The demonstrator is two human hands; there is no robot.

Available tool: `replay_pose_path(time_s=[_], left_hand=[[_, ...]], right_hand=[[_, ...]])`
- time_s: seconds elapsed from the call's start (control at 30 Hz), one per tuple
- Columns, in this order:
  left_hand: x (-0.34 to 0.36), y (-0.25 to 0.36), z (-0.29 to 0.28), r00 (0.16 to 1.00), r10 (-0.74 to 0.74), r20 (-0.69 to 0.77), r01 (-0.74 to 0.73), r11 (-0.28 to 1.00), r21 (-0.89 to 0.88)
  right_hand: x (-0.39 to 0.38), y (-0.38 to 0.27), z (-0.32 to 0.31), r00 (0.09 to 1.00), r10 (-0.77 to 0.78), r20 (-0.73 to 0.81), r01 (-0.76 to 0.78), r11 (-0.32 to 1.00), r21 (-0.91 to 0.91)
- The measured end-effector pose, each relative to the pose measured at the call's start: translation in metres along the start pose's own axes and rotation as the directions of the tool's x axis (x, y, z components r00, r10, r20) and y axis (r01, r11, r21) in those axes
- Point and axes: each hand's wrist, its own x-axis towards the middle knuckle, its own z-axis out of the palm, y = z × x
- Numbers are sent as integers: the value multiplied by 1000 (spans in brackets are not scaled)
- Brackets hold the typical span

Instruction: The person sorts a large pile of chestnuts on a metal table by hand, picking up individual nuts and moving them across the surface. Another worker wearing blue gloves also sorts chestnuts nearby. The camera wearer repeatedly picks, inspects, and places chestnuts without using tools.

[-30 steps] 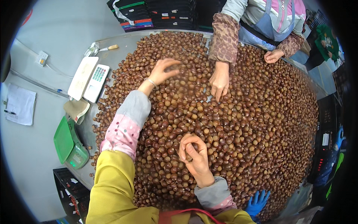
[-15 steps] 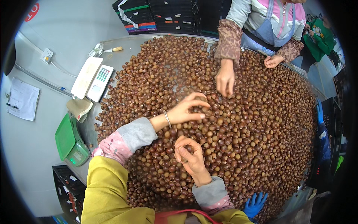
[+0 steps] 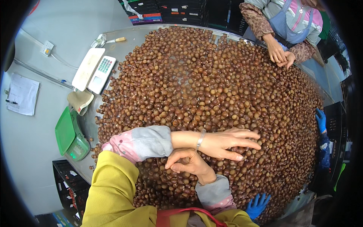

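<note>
A wide heap of glossy brown chestnuts with paler bases spreads over the metal table. My left hand, with a silver bracelet at the wrist, stretches rightward low over the heap. Its fingers are apart, and I see nothing held in them. Below that wrist, my right hand is curled, thumb against fingers; a chestnut shows partly in the hollow of its grip. The left forearm crosses just above the right hand, its grey and pink cuff beside the right fingers.
A white scale and a green scale stand at the table's left edge, near a beige cloth item. A co-worker's bare hands meet at the far right. Blue-gloved hands appear at right and near right. Black crates stand behind.
My left hand has moved right and nearer, crossing above my right hand. The right hand has shifted slightly left. The co-worker's reaching hand has drawn back to meet the other.
</note>
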Motion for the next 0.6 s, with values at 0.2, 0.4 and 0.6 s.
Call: replay_pose_path(time_s=[0.2, 0.4, 0.6], left_hand=[[-65, 6, -90, 719, -261, -644, 288, 955, -64], [-182, -43, -193, 323, -86, -942, 605, 784, 136], [-302, -94, -223, 271, 100, -957, 921, 262, 288]], right_hand=[[4, -5, 0, 997, -16, -72, 14, 999, -30], [6, -6, 0, 995, -46, -84, 42, 998, -52], [5, -5, -1, 996, -46, -74, 43, 998, -40]])
